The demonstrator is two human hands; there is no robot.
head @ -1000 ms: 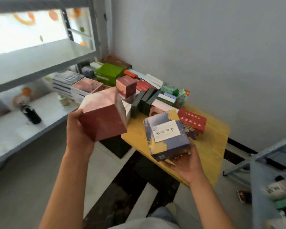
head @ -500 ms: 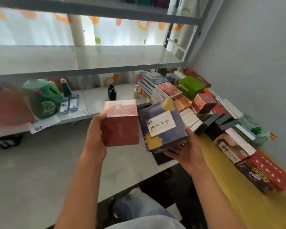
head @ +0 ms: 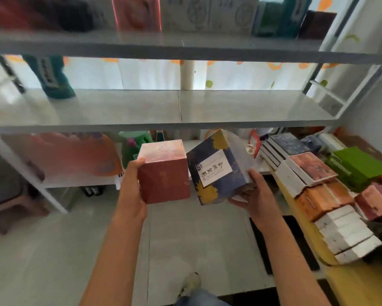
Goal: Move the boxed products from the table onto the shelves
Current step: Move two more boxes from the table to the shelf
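grey metal shelf (head: 230, 111) ahead; left fingers (head: 139, 162) grip red box (head: 163, 173), right fingers (head: 253, 176) blue box (head: 216, 171).

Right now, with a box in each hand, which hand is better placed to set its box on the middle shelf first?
Probably the left hand: its red box is upright and square to the middle shelf. The right hand holds the blue box tilted, beside the table.

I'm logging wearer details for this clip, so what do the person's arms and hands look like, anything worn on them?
Both forearms are bare as far as the frame shows: no sleeves, gloves, watch or bands. The left hand and right hand show no rings or markings I can make out.
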